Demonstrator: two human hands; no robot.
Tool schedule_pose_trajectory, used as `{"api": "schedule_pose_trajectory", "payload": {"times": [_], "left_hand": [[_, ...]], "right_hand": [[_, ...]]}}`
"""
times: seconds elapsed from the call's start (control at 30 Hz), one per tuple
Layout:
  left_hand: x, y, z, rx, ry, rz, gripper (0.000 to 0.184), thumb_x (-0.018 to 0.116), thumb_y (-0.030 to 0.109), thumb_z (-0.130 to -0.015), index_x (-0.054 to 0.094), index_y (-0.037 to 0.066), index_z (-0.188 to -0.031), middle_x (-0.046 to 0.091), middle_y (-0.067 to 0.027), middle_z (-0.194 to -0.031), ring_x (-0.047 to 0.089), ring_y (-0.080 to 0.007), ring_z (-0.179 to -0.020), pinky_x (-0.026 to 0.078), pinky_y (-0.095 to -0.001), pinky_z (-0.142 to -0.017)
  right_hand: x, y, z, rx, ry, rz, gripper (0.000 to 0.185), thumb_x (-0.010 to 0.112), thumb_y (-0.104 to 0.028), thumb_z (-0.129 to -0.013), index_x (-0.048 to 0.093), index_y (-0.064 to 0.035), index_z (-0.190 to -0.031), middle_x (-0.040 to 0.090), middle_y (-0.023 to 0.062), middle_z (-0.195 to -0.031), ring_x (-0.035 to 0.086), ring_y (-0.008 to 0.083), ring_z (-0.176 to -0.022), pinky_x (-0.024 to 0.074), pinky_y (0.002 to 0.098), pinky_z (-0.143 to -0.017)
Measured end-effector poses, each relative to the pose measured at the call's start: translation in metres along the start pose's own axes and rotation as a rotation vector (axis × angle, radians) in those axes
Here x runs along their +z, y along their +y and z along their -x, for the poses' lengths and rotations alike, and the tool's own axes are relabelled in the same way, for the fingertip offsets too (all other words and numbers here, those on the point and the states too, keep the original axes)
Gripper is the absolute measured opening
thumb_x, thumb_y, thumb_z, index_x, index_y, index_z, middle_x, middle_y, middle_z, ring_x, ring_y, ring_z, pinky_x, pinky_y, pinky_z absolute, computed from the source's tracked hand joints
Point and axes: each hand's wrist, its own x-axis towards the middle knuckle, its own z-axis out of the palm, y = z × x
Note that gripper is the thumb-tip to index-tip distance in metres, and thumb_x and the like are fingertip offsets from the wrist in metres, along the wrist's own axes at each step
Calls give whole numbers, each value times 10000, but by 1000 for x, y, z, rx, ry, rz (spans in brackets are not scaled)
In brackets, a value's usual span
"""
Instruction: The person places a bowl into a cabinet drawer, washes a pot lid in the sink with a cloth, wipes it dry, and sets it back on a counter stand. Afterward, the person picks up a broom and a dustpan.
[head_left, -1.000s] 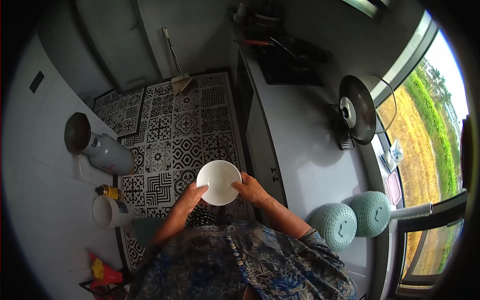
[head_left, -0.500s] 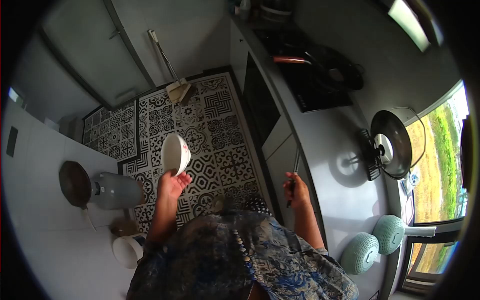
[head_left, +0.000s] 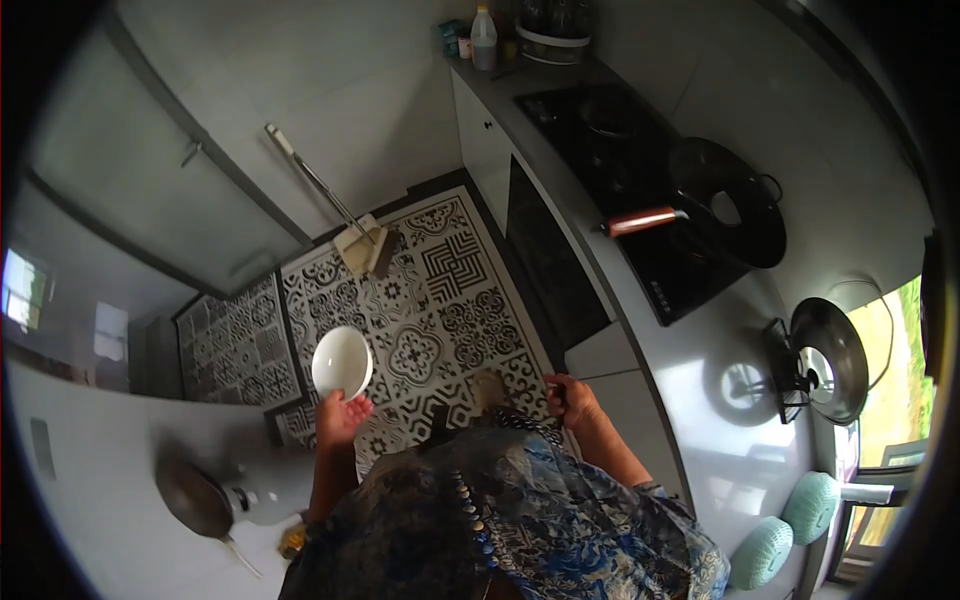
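Note:
My left hand grips the lower rim of a white bowl, which is tilted above the patterned floor. My right hand is closed beside the cabinet front. Something small and dark shows at its fingers, too unclear to name. The two hands are well apart, one on each side of my body.
A black pan with a red-brown handle sits on the cooktop. Farther right are a wok lid and green baskets. A broom and dustpan lean at the wall; a pan hangs left.
My right hand has let go of the bowl, moved right and closed. My left hand has carried the bowl left. The view has turned toward the cooktop and the far wall.

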Motion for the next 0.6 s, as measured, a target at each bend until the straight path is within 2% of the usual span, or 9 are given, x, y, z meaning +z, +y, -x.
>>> {"api": "schedule_pose_trajectory", "payload": {"times": [0.07,0.1,0.23,0.37,0.4,0.47,0.5,0.57,0.6], "left_hand": [[-4,32,-17,-110,153,136,277,376,178,-816,509,-37,-928,561,-126,-710,574,-262,-623,506,-400,-612],[2,43,-16,51,150,77,258,380,145,-804,510,-43,-923,559,-127,-713,569,-259,-623,502,-395,-602],[-1,79,-46,98,216,185,267,410,117,-760,507,-34,-957,568,-126,-714,578,-269,-635,505,-407,-598],[12,120,-99,86,225,55,293,427,137,-740,506,-34,-965,577,-135,-732,586,-283,-657,512,-423,-626],[16,137,-110,98,203,-39,305,433,146,-737,505,-36,-971,580,-138,-737,587,-288,-662,513,-430,-633],[-2,158,-171,-27,217,-148,302,422,153,-760,494,-39,-982,576,-137,-730,586,-289,-678,510,-419,-666],[4,170,-199,-70,160,-151,258,420,158,-773,493,-38,-923,554,-133,-737,559,-284,-699,478,-406,-688],[-15,197,-268,-221,-38,-132,249,409,183,-809,476,-53,-849,527,-144,-735,523,-289,-722,437,-402,-748],[-10,216,-297,-272,-61,-181,249,409,183,-809,476,-53,-849,527,-144,-735,523,-289,-722,437,-402,-748]], "right_hand": [[12,-10,-60,91,-102,-233,190,407,-197,-860,526,-50,-882,444,24,-611,360,99,-450,262,205,-362],[27,-20,-79,88,-75,-309,123,435,-165,-831,490,-57,-821,453,41,-611,338,107,-428,257,217,-345],[83,-72,-129,121,-51,-481,142,388,-133,-849,467,-60,-757,433,30,-592,339,116,-424,281,226,-354],[117,-100,-187,-30,-2,-576,173,362,-148,-866,446,-63,-741,415,25,-558,342,122,-433,281,251,-368],[124,-100,-207,-93,101,-621,214,346,-174,-868,444,-78,-705,415,28,-537,341,136,-418,278,268,-367],[145,-96,-232,-104,221,-742,241,383,-214,-842,439,-120,-627,449,39,-516,382,180,-408,307,322,-371],[147,-83,-250,-218,172,-707,236,411,-234,-834,449,-124,-628,464,45,-517,415,199,-418,326,331,-374],[166,-78,-270,-227,298,-988,162,375,-165,-872,460,-96,-753,498,58,-578,492,211,-498,440,368,-467],[177,-76,-277,-269,393,-1044,134,350,-129,-883,443,-92,-795,499,59,-592,500,209,-520,463,397,-529]]}}
